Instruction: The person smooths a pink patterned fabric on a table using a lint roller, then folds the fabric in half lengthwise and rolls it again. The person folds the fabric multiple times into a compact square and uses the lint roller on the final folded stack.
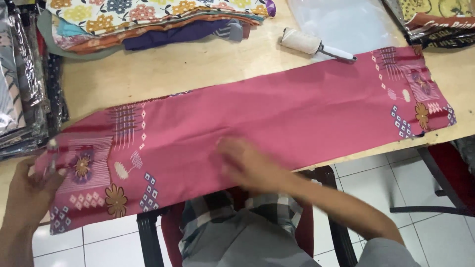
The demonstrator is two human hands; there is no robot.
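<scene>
A long pink cloth [257,123] with printed flower and diamond patterns at both ends lies flat along the near edge of a wooden table [198,69], running from the near left corner up toward the far right.

Your left hand [29,190] is at the cloth's left end. Its fingers are curled around the short edge there and pinch it; the thumb lies on top of the fabric beside a purple flower print.

Your right hand [247,165] rests palm down, fingers spread and holding nothing, on the middle of the cloth near its near edge. It is blurred, so it seems to be sweeping across the fabric.

To smooth well, I judge you should keep the left end pinned taut and stroke with a flat palm away from it, toward the right end, so creases run out along the length.

Farther back, a lint roller [309,43] with a white handle lies just beyond the cloth's far edge. A stack of folded floral fabrics [148,20] sits at the far left.
</scene>
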